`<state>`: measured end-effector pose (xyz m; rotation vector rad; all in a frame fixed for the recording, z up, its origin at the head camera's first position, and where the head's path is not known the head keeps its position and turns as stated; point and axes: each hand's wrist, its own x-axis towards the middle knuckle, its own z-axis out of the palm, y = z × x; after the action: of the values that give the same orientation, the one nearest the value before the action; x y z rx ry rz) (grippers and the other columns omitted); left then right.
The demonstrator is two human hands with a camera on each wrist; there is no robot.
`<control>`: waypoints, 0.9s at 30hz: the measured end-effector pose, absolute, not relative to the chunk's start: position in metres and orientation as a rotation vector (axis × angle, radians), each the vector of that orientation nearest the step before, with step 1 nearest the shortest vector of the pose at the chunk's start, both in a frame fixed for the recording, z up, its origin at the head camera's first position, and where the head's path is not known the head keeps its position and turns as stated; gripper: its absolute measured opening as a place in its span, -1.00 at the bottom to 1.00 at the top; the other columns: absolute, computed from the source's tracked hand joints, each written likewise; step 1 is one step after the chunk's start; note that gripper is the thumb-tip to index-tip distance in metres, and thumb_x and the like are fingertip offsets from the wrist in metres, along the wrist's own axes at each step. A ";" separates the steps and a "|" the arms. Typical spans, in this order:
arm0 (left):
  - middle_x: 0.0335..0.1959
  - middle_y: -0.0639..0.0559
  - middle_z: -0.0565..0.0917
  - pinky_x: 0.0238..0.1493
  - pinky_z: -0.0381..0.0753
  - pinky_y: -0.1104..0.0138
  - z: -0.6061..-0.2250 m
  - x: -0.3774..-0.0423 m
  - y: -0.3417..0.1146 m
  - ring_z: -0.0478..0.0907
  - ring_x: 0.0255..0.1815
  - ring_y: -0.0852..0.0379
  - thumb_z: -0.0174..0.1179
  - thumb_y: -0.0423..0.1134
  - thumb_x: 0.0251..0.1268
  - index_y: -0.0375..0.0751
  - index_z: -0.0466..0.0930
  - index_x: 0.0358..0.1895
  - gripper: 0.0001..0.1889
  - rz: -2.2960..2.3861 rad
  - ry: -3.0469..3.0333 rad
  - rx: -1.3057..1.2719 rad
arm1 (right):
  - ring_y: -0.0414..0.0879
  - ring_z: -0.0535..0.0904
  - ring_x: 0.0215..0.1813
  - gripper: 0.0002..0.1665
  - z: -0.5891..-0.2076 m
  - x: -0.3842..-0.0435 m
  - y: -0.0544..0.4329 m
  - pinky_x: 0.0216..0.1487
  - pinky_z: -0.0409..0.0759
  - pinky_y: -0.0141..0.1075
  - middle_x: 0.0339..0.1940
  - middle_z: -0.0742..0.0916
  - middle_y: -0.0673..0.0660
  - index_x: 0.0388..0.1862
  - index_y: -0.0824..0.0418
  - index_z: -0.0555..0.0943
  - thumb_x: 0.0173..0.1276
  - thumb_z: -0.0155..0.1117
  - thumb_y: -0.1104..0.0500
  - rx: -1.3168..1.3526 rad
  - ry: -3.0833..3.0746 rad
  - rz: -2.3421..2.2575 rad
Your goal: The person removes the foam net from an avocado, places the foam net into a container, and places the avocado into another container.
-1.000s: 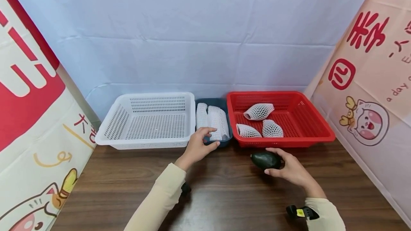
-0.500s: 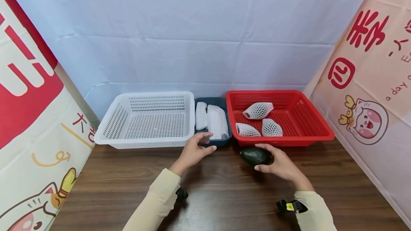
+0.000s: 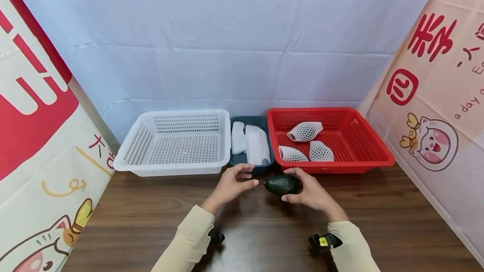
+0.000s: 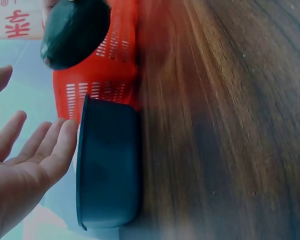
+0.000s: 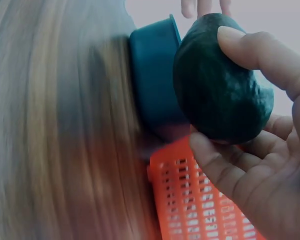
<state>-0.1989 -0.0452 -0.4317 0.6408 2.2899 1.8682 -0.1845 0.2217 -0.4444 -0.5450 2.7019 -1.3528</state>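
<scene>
A dark green avocado point(image 3: 281, 184) is gripped by my right hand point(image 3: 311, 191), thumb on the near side and fingers on the far side. In the right wrist view the avocado point(image 5: 220, 82) is held off the wooden table. My left hand point(image 3: 231, 186) holds nothing; its spread, slightly bent fingers face the avocado's pointed end across a small gap. Just behind that hand stands a small dark blue bin point(image 3: 239, 159) with several white foam net sleeves point(image 3: 252, 144) inside.
A red basket point(image 3: 355, 163) at the back right holds three plump white foam nets point(image 3: 320, 151). The white basket point(image 3: 177, 167) stands at the back left, against the bin's side. A pale cloth point(image 3: 227, 53) hangs behind them, with printed cloths point(image 3: 431, 95) on both sides.
My right hand has carried the avocado left along the front of the red basket, towards my left hand. The left hand has drawn back slightly from over the bin.
</scene>
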 end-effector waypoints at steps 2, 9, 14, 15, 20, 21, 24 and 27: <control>-0.02 -0.25 0.55 -0.12 0.55 0.27 -0.425 -0.194 -0.045 0.54 -0.07 -0.20 0.29 -0.39 0.11 -0.42 0.49 0.07 -0.58 1.900 2.251 0.648 | 0.02 0.46 -0.04 -0.18 -0.443 -0.186 0.216 -0.07 0.49 -0.12 0.02 0.56 0.10 0.15 0.22 0.42 -0.10 0.57 0.10 -0.550 2.701 -1.383; -0.02 -0.28 0.54 -0.15 0.55 0.32 -0.425 -0.190 -0.047 0.54 -0.05 -0.22 0.26 -0.44 0.12 -0.47 0.46 0.07 -0.59 1.934 2.150 0.624 | 0.02 0.45 -0.04 -0.19 -0.442 -0.187 0.199 -0.05 0.48 -0.12 0.04 0.55 0.11 0.18 0.23 0.42 -0.06 0.55 0.11 -0.599 2.653 -1.421; 0.01 -0.34 0.52 -0.12 0.55 0.29 -0.427 -0.188 -0.048 0.52 -0.03 -0.22 0.25 -0.44 0.13 -0.47 0.45 0.09 -0.58 1.964 2.086 0.618 | 0.04 0.44 -0.04 -0.22 -0.432 -0.182 0.189 -0.09 0.49 -0.15 0.08 0.53 0.17 0.21 0.26 0.42 -0.02 0.52 0.18 -0.590 2.627 -1.421; 0.02 -0.37 0.50 -0.12 0.55 0.28 -0.428 -0.188 -0.048 0.51 -0.02 -0.22 0.25 -0.44 0.13 -0.47 0.44 0.10 -0.57 1.970 2.072 0.615 | 0.05 0.43 -0.04 -0.22 -0.432 -0.182 0.188 -0.10 0.50 -0.15 0.08 0.53 0.16 0.21 0.26 0.42 -0.02 0.52 0.18 -0.589 2.622 -1.426; 0.03 -0.25 0.52 -0.14 0.56 0.26 -0.450 -0.195 -0.047 0.52 -0.04 -0.08 0.29 -0.34 0.13 -0.40 0.46 0.12 -0.54 2.004 2.025 0.571 | 0.06 0.43 -0.06 -0.17 -0.436 -0.183 0.186 -0.15 0.53 -0.15 0.10 0.52 0.11 0.24 0.21 0.41 -0.04 0.53 0.11 -0.572 2.585 -1.474; 0.03 -0.21 0.53 -0.16 0.57 0.25 -0.455 -0.197 -0.046 0.53 -0.04 -0.05 0.30 -0.33 0.12 -0.38 0.47 0.12 -0.53 2.018 2.011 0.562 | 0.06 0.43 -0.07 -0.15 -0.441 -0.186 0.187 -0.17 0.53 -0.15 0.09 0.52 0.08 0.24 0.19 0.41 -0.06 0.55 0.08 -0.569 2.578 -1.491; 0.03 -0.16 0.53 -0.18 0.58 0.23 -0.461 -0.198 -0.045 0.53 -0.06 -0.01 0.31 -0.32 0.11 -0.38 0.46 0.13 -0.51 2.052 1.967 0.548 | 0.04 0.45 -0.11 -0.15 -0.442 -0.186 0.184 -0.20 0.53 -0.16 0.06 0.54 0.07 0.23 0.20 0.42 -0.07 0.55 0.09 -0.572 2.580 -1.516; 0.03 -0.16 0.52 -0.20 0.59 0.22 -0.464 -0.197 -0.045 0.54 -0.11 0.03 0.31 -0.36 0.10 -0.42 0.43 0.14 -0.49 2.089 1.919 0.535 | 0.03 0.46 -0.15 -0.16 -0.443 -0.187 0.180 -0.23 0.53 -0.17 0.02 0.56 0.07 0.20 0.23 0.43 -0.08 0.56 0.08 -0.597 2.575 -1.539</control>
<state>-0.1970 -0.0453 -0.4637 0.5354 1.9191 2.0887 -0.1873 0.1800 -0.4434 -0.5968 2.5751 -1.5385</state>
